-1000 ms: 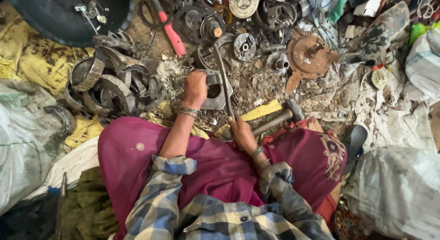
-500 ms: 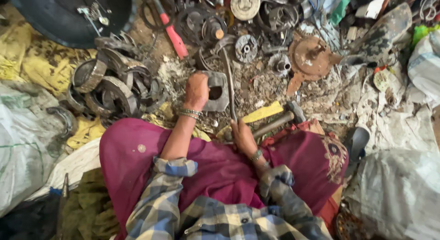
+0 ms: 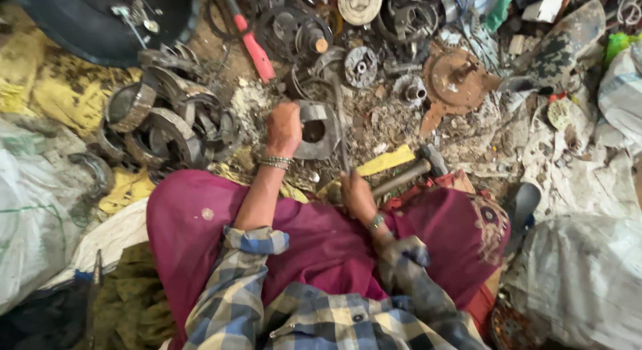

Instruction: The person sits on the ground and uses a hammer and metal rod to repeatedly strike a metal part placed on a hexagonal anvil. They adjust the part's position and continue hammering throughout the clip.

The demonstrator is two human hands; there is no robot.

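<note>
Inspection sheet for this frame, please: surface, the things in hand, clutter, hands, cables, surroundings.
Surface: dirt ground strewn with debris and rusty bits.
Things in hand: grey metal ring part on the ground; long thin metal rod standing across it.
Clutter: hammer lying beside the right hand; red-handled tool; rusty disc; heap of curved metal bands; gears and round parts along the top.
Hands: left hand grips the ring part; right hand grips the rod's lower end.
Cables: thin wire loops near the top edge, hard to trace.
Surroundings: white sacks on both sides; yellow cloth; dark tyre.
</note>
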